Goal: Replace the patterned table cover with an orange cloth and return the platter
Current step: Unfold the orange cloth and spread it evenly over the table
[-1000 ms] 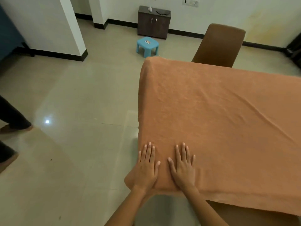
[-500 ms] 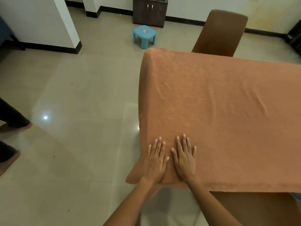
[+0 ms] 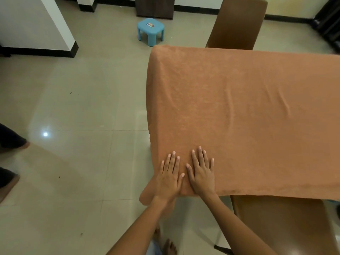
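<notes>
1. I see the orange cloth spread over the surface, draping down its left and near edges.
2. My left hand lies flat with straight fingers on the cloth's near-left corner.
3. My right hand presses flat just beside it, fingers spread.
4. A brown chair stands at the far side, a blue stool beyond.

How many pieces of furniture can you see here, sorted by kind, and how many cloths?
Tables: 1, hidden under the cloth
Chairs: 2, brown, far chair and near chair
Stools: 1, blue stool
Cabinets: 1, dark cabinet
Cloths: 1, orange cloth
Total: 6
</notes>
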{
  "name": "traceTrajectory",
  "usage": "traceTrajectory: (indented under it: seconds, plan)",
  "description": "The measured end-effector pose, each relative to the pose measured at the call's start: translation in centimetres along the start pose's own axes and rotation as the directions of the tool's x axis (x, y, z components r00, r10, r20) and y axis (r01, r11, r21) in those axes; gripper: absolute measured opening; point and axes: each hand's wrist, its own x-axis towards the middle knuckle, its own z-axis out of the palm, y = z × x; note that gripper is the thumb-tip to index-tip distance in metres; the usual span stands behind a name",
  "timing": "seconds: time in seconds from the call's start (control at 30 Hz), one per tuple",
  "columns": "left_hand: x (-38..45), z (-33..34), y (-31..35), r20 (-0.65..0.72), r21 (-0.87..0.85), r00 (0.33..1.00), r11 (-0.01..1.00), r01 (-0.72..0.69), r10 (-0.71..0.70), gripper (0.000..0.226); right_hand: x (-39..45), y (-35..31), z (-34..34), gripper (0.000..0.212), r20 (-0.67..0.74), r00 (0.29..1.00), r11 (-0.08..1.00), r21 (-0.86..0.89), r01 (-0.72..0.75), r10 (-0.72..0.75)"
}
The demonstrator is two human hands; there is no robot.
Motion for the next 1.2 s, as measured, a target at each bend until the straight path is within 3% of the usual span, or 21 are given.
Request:
traceTrajectory:
  seconds: [0.23,0.6,0.73,0.87,0.97,1.07,1.2]
  plan:
    - [2.9,-2.8,-1.5,-0.041,-0.011,0.996,0.997,-0.080,0.079,0.054,2.5,-2.8,-1.2,0.052,-0.132,0.988,0.995,0.066,-0.078,0.086]
    - [20.5,-13.1,-12.8,-0.121,-0.046,0.980,0.985,-0.166,0.159,0.061,22.5,-13.9,-0.7,0.044,-0.326,0.904,0.929,0.331,-0.165,0.276]
    - [26.6,-16.1,-16.4,-0.124,-0.068,0.984,0.988,-0.140,0.131,0.074,28.6,-16.7,-1.3,0.044,-0.334,0.885,0.903,0.388,-0.185,0.324]
    - [33.6,-18.3,-18.4,-0.082,-0.120,0.991,0.986,-0.116,0.106,0.086,35.2,-17.2,-1.8,0.027,-0.315,0.890,0.899,0.391,-0.196,0.330]
    - [39.3,-19.7,-19.7,-0.063,-0.167,0.993,0.980,-0.108,0.099,0.093,41.1,-17.1,-2.4,0.035,-0.314,0.884,0.892,0.400,-0.208,0.347]
    - [45.6,-20.6,-21.1,-0.029,-0.211,0.998,0.975,-0.065,0.061,0.099,47.7,-16.9,-3.0,0.024,-0.298,0.892,0.894,0.395,-0.210,0.341]
    - [52.8,-21.7,-22.5,0.007,-0.306,1.000,0.952,0.000,0.003,0.106,56.7,-17.4,-3.5,0.024,-0.272,0.909,0.904,0.377,-0.202,0.316]
